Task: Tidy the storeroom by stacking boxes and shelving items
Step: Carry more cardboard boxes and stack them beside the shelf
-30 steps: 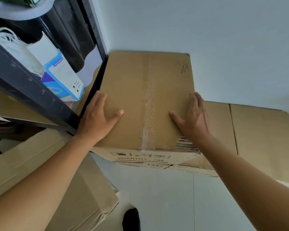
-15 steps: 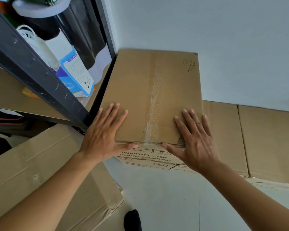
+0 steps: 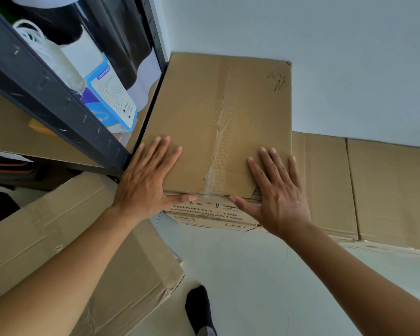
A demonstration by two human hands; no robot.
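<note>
By the wall (image 3: 325, 57), both hands (image 3: 146, 183) lie flat on the box (image 3: 216, 112).

Views: one wide-angle camera, worn on the person's head.
Facing: forward and steeply down, into the corner where the pale wall (image 3: 337, 44) meets the black shelf rack (image 3: 46, 93).
Nearness: close, at arm's reach. Both forearms run in from the bottom corners. The left hand (image 3: 143, 187) and right hand (image 3: 281, 197) lie flat at mid-frame on the top cardboard box (image 3: 216, 105).
Left side: the rack's beam crosses diagonally, very near the lens, with a large box (image 3: 58, 238) below it.
Bottom: the floor (image 3: 252, 275) and a foot in a black sock (image 3: 199, 309), almost straight beneath.
Right side: the low boxes (image 3: 386, 190) along the wall run out of frame.
</note>
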